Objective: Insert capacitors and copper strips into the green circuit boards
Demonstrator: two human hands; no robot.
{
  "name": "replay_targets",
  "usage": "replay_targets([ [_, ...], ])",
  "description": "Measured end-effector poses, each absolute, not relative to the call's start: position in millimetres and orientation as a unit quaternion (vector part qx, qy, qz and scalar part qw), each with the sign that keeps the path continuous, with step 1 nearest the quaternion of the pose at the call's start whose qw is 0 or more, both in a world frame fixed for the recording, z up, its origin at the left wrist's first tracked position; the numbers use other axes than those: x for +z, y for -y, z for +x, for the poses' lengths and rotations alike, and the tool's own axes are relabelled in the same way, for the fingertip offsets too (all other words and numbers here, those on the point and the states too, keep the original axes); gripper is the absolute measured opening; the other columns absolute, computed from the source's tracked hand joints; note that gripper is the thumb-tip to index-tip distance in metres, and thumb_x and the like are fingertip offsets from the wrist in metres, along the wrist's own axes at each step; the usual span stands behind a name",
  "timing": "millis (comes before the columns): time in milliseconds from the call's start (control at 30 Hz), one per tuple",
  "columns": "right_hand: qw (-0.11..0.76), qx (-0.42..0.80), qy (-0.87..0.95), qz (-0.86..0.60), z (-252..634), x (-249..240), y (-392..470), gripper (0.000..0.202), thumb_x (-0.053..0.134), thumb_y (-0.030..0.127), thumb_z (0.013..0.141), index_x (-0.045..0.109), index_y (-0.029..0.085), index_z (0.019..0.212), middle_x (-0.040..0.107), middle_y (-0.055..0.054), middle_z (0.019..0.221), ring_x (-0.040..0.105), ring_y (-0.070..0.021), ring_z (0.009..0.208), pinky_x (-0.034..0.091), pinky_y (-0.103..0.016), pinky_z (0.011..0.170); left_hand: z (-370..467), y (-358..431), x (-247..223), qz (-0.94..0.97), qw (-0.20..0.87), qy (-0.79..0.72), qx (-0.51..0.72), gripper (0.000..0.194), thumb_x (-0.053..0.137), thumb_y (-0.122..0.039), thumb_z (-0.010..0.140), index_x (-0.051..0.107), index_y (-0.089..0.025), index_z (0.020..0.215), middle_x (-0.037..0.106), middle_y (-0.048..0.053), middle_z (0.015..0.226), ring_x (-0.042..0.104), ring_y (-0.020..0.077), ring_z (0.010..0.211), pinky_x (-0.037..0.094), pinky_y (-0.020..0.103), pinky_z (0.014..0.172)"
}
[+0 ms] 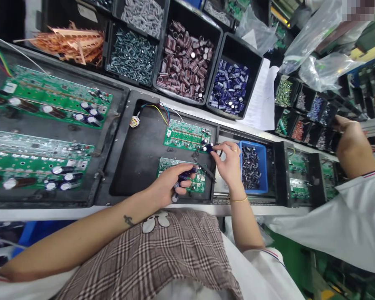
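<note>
- Your right hand (228, 163) pinches a blue capacitor (208, 148) at the right end of the upper small circuit board (187, 136).
- Your left hand (168, 180) holds spare capacitors (183, 175) over the lower small circuit board (200, 184).
- You seem to be fitting parts.
- Next, it probably needs lining up straight and a soft push.

left arm (90, 231): slants in from lower left, tattoo (128, 220) near the wrist | left hand (171, 179): fingers (186, 183) curled inward, gripping | right arm (245, 223): bent, forearm rising steeply | right hand (228, 163): farther forward, thumb (216, 158) and forefinger (219, 147) pinched, pointing left | hands: near each other, not touching
</note>
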State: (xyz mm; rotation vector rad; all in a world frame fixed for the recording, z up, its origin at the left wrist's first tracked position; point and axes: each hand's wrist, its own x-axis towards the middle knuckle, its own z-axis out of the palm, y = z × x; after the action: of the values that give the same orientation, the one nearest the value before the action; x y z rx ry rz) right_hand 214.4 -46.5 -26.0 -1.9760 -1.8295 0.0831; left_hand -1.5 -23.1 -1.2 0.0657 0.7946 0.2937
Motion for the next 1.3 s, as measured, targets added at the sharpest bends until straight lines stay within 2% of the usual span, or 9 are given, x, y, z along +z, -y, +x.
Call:
replay_targets([
  [133, 0.238, 0.008, 0.688, -0.685, 213, -31, 49, 0.009, 0.059, 0.027, 0.089, 0.066, 0.023, 0.094, 0.068, -0.003, 0.1, 0.055, -0.0201, 0.105, 0.032, -0.047, 0.105, -2, 21, -2, -0.012, 0.92, -0.373, 0.122, 0.007, 0.053, -0.018, 0.085, 0.056, -0.012, 0.084, 0.048, -0.001, 0.069, 0.032, 0.0011, 0.038, 0.018, 0.009, 0.028],
  [300, 0.183, -0.042, 0.724, -0.664, 202, -28, 47, 0.013, 0.056, 0.024, 0.092, 0.068, 0.026, 0.091, 0.073, 0.001, 0.092, 0.055, -0.0209, 0.105, 0.02, -0.055, 0.111, -2, 25, 0, 0.001, 0.918, -0.377, 0.128, 0.007, 0.052, -0.017, 0.085, 0.056, -0.011, 0.082, 0.051, 0.001, 0.07, 0.034, 0.0009, 0.038, 0.02, 0.008, 0.029],
  [400, 0.195, -0.01, 0.702, -0.685, 189, -6, 56, 0.015, 0.056, 0.028, 0.092, 0.07, 0.026, 0.098, 0.072, -0.001, 0.098, 0.056, -0.0218, 0.106, 0.031, -0.052, 0.107, -2, 29, 2, 0.031, 0.912, -0.386, 0.139, 0.007, 0.054, -0.018, 0.085, 0.055, -0.012, 0.082, 0.055, 0.003, 0.074, 0.036, 0.0014, 0.04, 0.02, 0.008, 0.03],
  [533, 0.206, 0.182, 0.693, -0.666, 167, 29, 89, 0.031, 0.055, 0.032, 0.093, 0.06, 0.025, 0.122, 0.069, -0.004, 0.104, 0.063, -0.0163, 0.093, 0.052, -0.032, 0.084, -3, 37, 5, 0.041, 0.919, -0.374, 0.114, 0.01, 0.054, -0.023, 0.087, 0.055, -0.014, 0.085, 0.056, 0.002, 0.07, 0.037, 0.0024, 0.038, 0.019, 0.008, 0.03],
  [667, 0.184, 0.205, 0.675, -0.684, 164, 24, 119, 0.02, 0.051, 0.026, 0.095, 0.065, 0.023, 0.109, 0.069, -0.004, 0.098, 0.067, -0.015, 0.088, 0.054, -0.027, 0.08, -5, 53, 4, -0.037, 0.942, -0.329, -0.055, 0.012, 0.049, -0.023, 0.088, 0.054, -0.013, 0.082, 0.058, 0.004, 0.068, 0.039, 0.0037, 0.037, 0.02, 0.009, 0.029],
  [833, 0.152, 0.167, 0.694, -0.684, 171, -4, 130, 0.025, 0.043, 0.02, 0.097, 0.062, 0.023, 0.114, 0.068, -0.005, 0.112, 0.066, -0.0167, 0.102, 0.054, -0.028, 0.087, -7, 74, -1, -0.001, 0.934, -0.335, -0.124, 0.02, 0.044, -0.023, 0.088, 0.057, -0.01, 0.081, 0.068, 0.018, 0.088, 0.061, 0.0138, 0.056, 0.045, 0.018, 0.04],
  [1000, 0.088, 0.11, 0.723, -0.677, 167, -6, 128, 0.025, 0.047, 0.02, 0.096, 0.063, 0.022, 0.114, 0.07, -0.004, 0.109, 0.068, -0.0163, 0.095, 0.054, -0.026, 0.078, -13, 80, -4, 0.036, 0.928, -0.366, -0.055, 0.019, 0.063, -0.028, 0.083, 0.064, -0.009, 0.087, 0.06, 0.005, 0.068, 0.046, 0.0056, 0.042, 0.023, 0.012, 0.032],
  [1133, 0.059, 0.087, 0.752, -0.651, 168, -10, 131, 0.03, 0.044, 0.017, 0.096, 0.06, 0.022, 0.121, 0.068, -0.006, 0.115, 0.068, -0.0166, 0.096, 0.054, -0.026, 0.076, -16, 77, -4, 0.043, 0.924, -0.38, -0.005, 0.015, 0.067, -0.017, 0.077, 0.066, -0.012, 0.091, 0.061, 0.004, 0.076, 0.049, 0.0044, 0.045, 0.024, 0.01, 0.033],
  [1300, 0.066, 0.084, 0.784, -0.611, 169, -11, 137, 0.035, 0.043, 0.016, 0.096, 0.057, 0.02, 0.127, 0.065, -0.009, 0.122, 0.065, -0.0199, 0.104, 0.054, -0.031, 0.086, -14, 73, 0, 0.053, 0.928, -0.368, -0.014, 0.012, 0.062, -0.023, 0.081, 0.061, -0.015, 0.09, 0.067, 0.007, 0.084, 0.05, 0.0062, 0.044, 0.025, 0.012, 0.032],
])
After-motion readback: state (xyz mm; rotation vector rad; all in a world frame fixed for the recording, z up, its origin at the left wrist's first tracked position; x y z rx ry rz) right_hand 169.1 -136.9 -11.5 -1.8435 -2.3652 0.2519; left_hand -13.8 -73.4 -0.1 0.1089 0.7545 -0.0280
